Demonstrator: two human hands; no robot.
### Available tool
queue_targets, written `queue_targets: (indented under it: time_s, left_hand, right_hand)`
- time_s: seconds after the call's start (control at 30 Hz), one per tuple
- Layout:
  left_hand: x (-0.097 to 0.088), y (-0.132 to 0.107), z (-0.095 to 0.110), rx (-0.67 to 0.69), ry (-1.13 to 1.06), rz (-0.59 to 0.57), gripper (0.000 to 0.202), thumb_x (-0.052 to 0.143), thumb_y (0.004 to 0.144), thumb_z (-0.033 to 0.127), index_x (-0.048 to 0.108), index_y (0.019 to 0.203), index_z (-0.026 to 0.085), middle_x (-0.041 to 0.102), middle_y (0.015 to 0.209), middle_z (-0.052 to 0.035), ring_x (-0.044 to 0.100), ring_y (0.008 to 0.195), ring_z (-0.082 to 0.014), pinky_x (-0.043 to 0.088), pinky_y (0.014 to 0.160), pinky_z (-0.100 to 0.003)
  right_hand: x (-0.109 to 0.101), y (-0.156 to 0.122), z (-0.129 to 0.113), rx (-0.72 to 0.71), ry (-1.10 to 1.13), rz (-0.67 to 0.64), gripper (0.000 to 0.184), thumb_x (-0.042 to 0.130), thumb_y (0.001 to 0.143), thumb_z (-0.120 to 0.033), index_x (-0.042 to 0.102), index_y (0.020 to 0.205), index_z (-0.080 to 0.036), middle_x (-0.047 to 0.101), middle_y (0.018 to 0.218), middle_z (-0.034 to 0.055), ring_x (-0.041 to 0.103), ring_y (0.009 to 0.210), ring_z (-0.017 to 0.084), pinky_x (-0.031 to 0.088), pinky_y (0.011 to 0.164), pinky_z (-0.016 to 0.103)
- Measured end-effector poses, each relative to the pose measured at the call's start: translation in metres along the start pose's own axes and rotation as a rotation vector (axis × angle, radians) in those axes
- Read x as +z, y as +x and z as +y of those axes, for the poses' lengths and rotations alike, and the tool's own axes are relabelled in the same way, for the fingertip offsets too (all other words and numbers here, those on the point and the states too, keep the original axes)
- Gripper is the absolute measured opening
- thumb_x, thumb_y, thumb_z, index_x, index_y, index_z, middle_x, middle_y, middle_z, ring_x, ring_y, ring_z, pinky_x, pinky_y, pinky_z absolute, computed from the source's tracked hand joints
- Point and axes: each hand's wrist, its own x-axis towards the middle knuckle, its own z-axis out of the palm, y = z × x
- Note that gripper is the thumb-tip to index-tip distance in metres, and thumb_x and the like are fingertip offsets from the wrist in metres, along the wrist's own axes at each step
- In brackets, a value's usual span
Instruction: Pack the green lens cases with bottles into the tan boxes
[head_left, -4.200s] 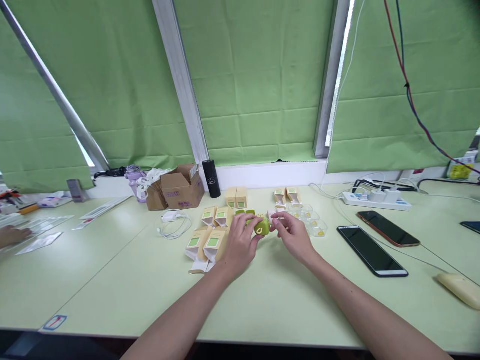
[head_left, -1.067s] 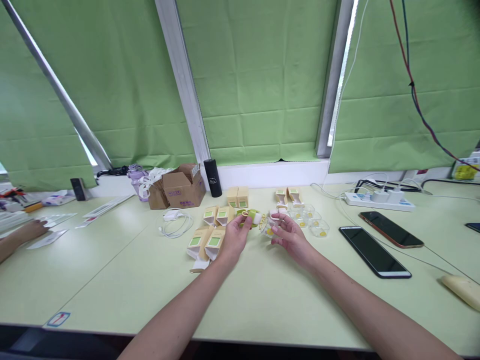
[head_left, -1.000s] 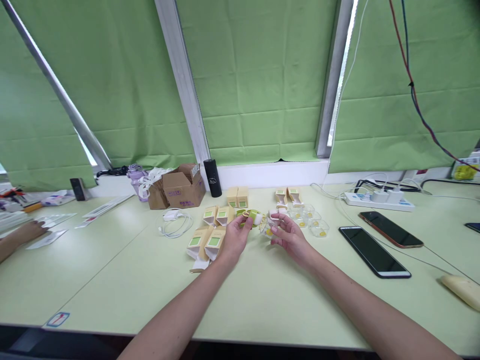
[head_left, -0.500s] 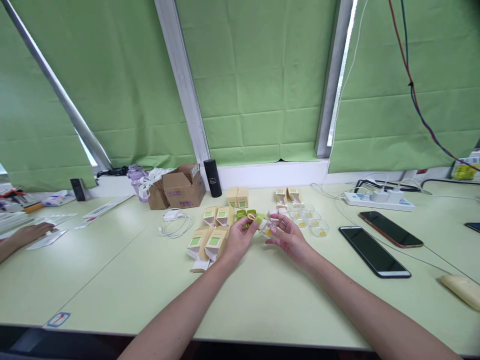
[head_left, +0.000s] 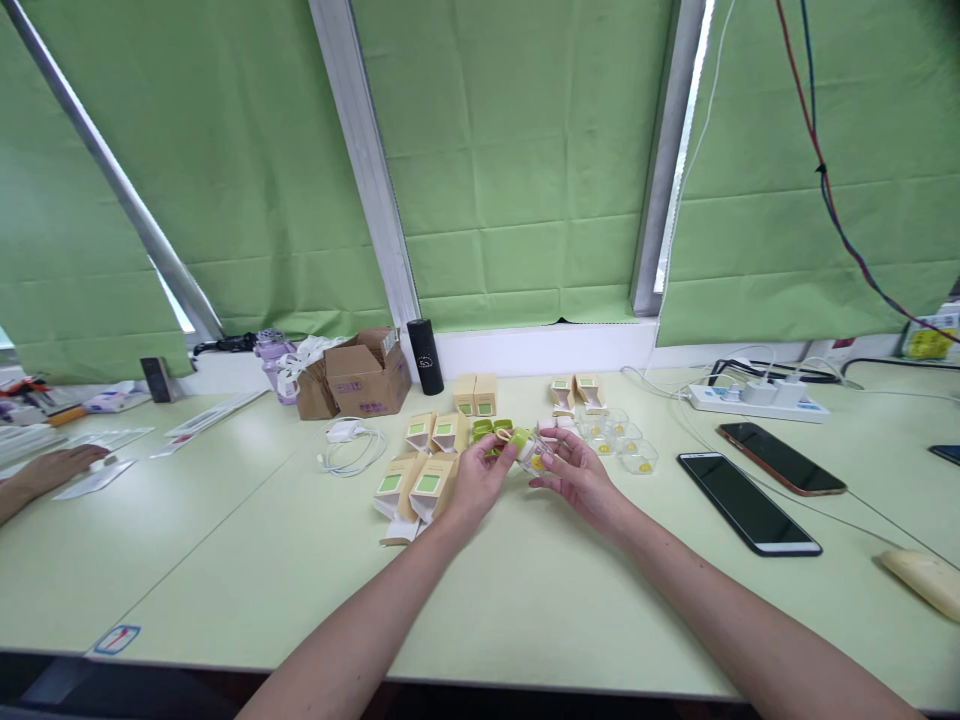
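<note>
My left hand [head_left: 478, 482] pinches a small green lid [head_left: 519, 438] that has a pale strap loop on it. A small clear plastic cup [head_left: 538, 462] with a yellow mark is in the fingers of my right hand [head_left: 583, 478]. Cup and lid meet end to end at a tilt above the table; whether they are joined I cannot tell. Behind my left fingers sit more green lids [head_left: 481, 428]. To the right of my right hand stand several clear cups [head_left: 637, 458] with yellow marks.
Opened small cartons [head_left: 433, 484] lie left of my hands, with more cartons [head_left: 475, 394] farther back. Phones [head_left: 750, 503] and a power strip [head_left: 757, 402] are on the right. A cardboard box [head_left: 367, 378] and black bottle [head_left: 425, 357] stand behind. Another person's hand [head_left: 64, 466] rests far left.
The clear cup has turned slightly and lines up more closely with the green lid. Both my hands stay nearly in place. The other person's hand has barely shifted.
</note>
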Motion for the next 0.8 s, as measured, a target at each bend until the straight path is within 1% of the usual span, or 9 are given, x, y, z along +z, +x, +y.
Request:
queue_targets:
  time_s: [0.2,0.5,0.6,0.8]
  left_hand:
    - [-0.0002,-0.0004,-0.0016,0.011,0.052,-0.005,0.055,0.079,0.088,0.064,0.078,0.113,0.015,0.079,0.12,-0.0129,0.073,0.112,-0.0282,0.056,0.097,-0.036]
    - [-0.0005,-0.0001,-0.0086,0.018,0.102,0.006,0.058,0.078,0.088,0.065,0.077,0.119,0.016,0.077,0.13,-0.0161,0.07,0.121,-0.0315,0.054,0.104,-0.041]
    - [0.0,-0.0004,-0.0085,0.027,0.106,0.007,0.058,0.079,0.088,0.065,0.077,0.119,0.016,0.077,0.129,-0.0158,0.07,0.12,-0.0312,0.054,0.103,-0.04]
    - [0.002,-0.0018,-0.0037,0.037,0.112,0.003,0.056,0.079,0.088,0.065,0.078,0.117,0.017,0.078,0.122,-0.0136,0.072,0.112,-0.0289,0.055,0.097,-0.037]
  right_hand:
    - [0.0009,-0.0007,-0.0007,0.0,-0.016,-0.01,0.062,0.101,0.066,-0.045,0.069,0.116,-0.027,0.069,0.112,0.0039,0.071,0.098,0.023,0.066,0.082,0.043]
    - [0.0008,-0.0004,0.0,0.001,-0.019,-0.006,0.062,0.102,0.066,-0.045,0.069,0.116,-0.027,0.068,0.113,0.0032,0.071,0.096,0.022,0.067,0.083,0.045]
    - [0.0005,-0.0002,0.0011,-0.003,-0.018,-0.007,0.063,0.102,0.066,-0.045,0.069,0.116,-0.027,0.067,0.113,0.0029,0.071,0.096,0.021,0.067,0.083,0.044]
    - [-0.0002,-0.0005,0.0024,-0.018,-0.049,-0.025,0.06,0.101,0.068,-0.047,0.07,0.116,-0.029,0.065,0.115,0.0026,0.071,0.095,0.02,0.067,0.085,0.045]
